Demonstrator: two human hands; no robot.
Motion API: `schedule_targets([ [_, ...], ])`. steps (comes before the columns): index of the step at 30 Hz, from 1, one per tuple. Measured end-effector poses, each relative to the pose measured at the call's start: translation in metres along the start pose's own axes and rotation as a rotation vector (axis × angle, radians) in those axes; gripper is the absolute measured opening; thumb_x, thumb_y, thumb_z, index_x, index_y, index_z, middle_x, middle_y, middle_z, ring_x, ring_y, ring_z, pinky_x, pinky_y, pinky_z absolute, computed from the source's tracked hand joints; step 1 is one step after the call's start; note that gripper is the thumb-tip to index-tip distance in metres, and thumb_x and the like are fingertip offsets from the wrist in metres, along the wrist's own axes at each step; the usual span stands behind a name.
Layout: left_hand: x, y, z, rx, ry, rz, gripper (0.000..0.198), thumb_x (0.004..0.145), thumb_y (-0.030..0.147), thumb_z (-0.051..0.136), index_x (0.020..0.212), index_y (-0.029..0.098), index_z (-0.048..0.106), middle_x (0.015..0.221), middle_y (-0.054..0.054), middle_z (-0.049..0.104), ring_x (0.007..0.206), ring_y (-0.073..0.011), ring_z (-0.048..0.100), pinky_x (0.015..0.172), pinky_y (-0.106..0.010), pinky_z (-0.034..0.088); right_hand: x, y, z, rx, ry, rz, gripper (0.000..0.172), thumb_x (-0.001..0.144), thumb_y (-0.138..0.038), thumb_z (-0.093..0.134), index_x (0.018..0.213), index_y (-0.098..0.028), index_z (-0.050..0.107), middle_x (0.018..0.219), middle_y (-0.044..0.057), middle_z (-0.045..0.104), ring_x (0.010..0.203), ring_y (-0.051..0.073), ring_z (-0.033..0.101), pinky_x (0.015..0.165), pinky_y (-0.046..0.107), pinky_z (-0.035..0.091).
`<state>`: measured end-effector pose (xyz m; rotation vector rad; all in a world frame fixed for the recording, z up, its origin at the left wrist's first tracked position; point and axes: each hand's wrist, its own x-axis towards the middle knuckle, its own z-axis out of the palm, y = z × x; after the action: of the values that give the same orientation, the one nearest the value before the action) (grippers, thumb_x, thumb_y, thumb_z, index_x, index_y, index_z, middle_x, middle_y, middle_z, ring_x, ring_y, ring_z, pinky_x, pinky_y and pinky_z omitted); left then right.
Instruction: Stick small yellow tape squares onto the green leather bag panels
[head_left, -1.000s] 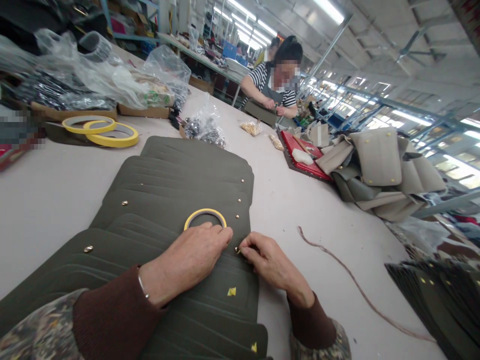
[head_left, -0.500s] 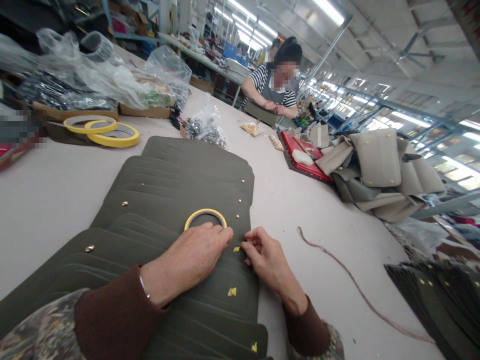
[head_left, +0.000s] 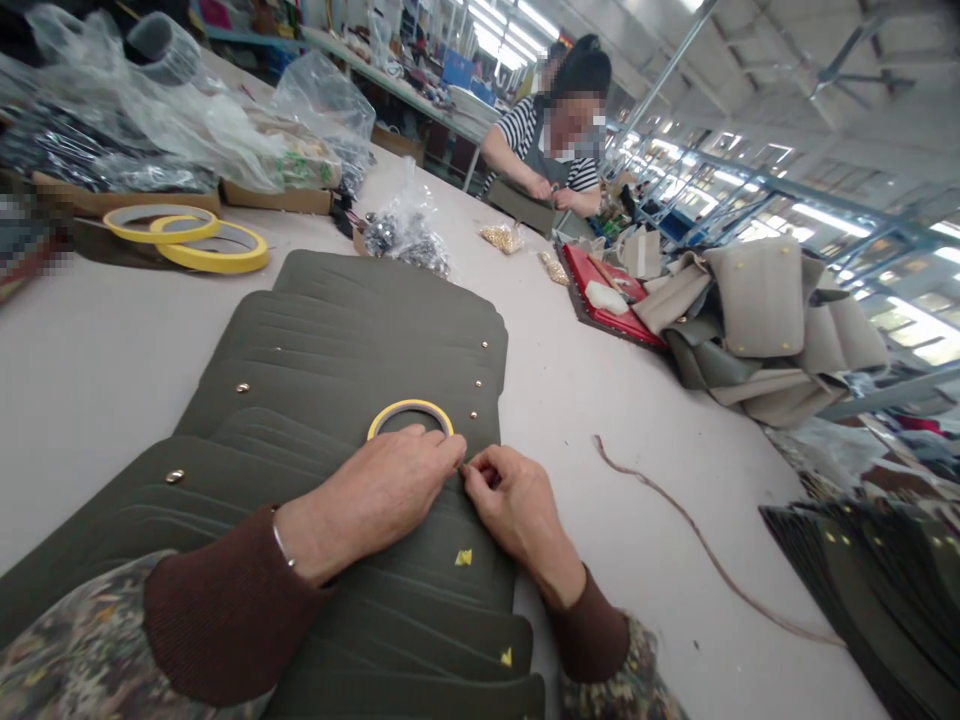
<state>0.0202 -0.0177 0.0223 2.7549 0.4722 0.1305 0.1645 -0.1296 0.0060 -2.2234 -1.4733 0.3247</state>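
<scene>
My left hand (head_left: 382,490) is closed on a roll of yellow tape (head_left: 411,407), above overlapping dark green panels (head_left: 375,330). Just to its right, my right hand (head_left: 517,505) has thumb and forefinger pinched at the left hand's fingertips; what they hold is too small to make out. Small yellow tape pieces (head_left: 464,558) stick to the panels nearer to me. Metal studs (head_left: 243,388) show on the panels' left side, and smaller ones (head_left: 478,384) along the right edge.
Two yellow tape rolls (head_left: 225,262) lie at the left, near plastic bags (head_left: 172,120). A red tray (head_left: 600,290) and beige pieces (head_left: 757,300) are at the right, above a brown cord (head_left: 697,530). Dark panels (head_left: 862,590) stand lower right. Across the table, a person (head_left: 551,150) works.
My right hand has moved left to meet my left hand's fingertips and now covers the spot where a yellow tape piece showed. The whole view has shifted slightly.
</scene>
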Motion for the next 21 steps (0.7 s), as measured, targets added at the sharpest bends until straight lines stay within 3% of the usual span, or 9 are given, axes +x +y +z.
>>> schedule_targets([
  [6,0.000,-0.003,-0.002,-0.051,-0.002,0.045,0.017,0.096,0.019,0.039,0.091,0.021,0.055,0.085,-0.003,0.064,0.078,-0.0197,0.060,0.069,-0.031,0.045,0.003,0.006,-0.012,0.108,-0.216,0.040,0.013,0.080,-0.019,0.063,0.070,-0.018,0.071,0.063,0.000,0.067,0.057,0.012,0.056,0.054,0.022,0.037],
  [10,0.000,-0.008,-0.003,-0.117,0.088,0.061,0.019,0.097,0.022,0.038,0.096,0.021,0.057,0.091,-0.002,0.067,0.082,-0.0180,0.064,0.074,-0.029,0.048,0.005,0.013,-0.019,0.239,-0.323,0.025,0.021,0.084,-0.026,0.062,0.068,-0.017,0.071,0.060,-0.001,0.065,0.056,0.011,0.055,0.052,0.022,0.036],
  [13,-0.002,-0.010,-0.003,-0.140,0.193,0.049,0.022,0.098,0.026,0.038,0.105,0.022,0.059,0.100,-0.003,0.071,0.086,-0.0177,0.067,0.075,-0.028,0.050,0.004,0.014,-0.020,0.413,-0.146,0.001,0.018,0.088,-0.027,0.059,0.083,-0.017,0.074,0.071,0.001,0.070,0.062,0.013,0.060,0.058,0.023,0.044],
  [16,-0.003,-0.010,0.000,-0.145,0.239,0.066,0.029,0.099,0.028,0.037,0.122,0.022,0.055,0.112,-0.006,0.072,0.094,-0.0185,0.070,0.078,-0.027,0.053,0.003,0.009,-0.020,0.541,0.040,-0.121,0.017,0.087,-0.023,0.060,0.099,-0.018,0.071,0.088,0.004,0.072,0.075,0.015,0.064,0.069,0.025,0.050],
  [19,-0.004,-0.012,0.008,-0.117,0.268,0.065,0.044,0.099,0.031,0.039,0.142,0.022,0.037,0.118,-0.008,0.071,0.096,-0.0200,0.071,0.078,-0.028,0.055,0.003,0.002,-0.020,0.521,0.108,-0.310,0.018,0.088,-0.018,0.059,0.102,-0.019,0.069,0.095,0.005,0.071,0.080,0.015,0.064,0.075,0.027,0.052],
  [21,-0.004,-0.013,0.013,-0.084,0.287,0.064,0.048,0.099,0.032,0.040,0.145,0.022,0.032,0.116,-0.009,0.072,0.092,-0.0210,0.073,0.075,-0.029,0.056,0.004,-0.001,-0.019,0.487,0.148,-0.396,0.018,0.087,-0.015,0.059,0.103,-0.018,0.068,0.095,0.006,0.070,0.080,0.015,0.064,0.076,0.028,0.052],
])
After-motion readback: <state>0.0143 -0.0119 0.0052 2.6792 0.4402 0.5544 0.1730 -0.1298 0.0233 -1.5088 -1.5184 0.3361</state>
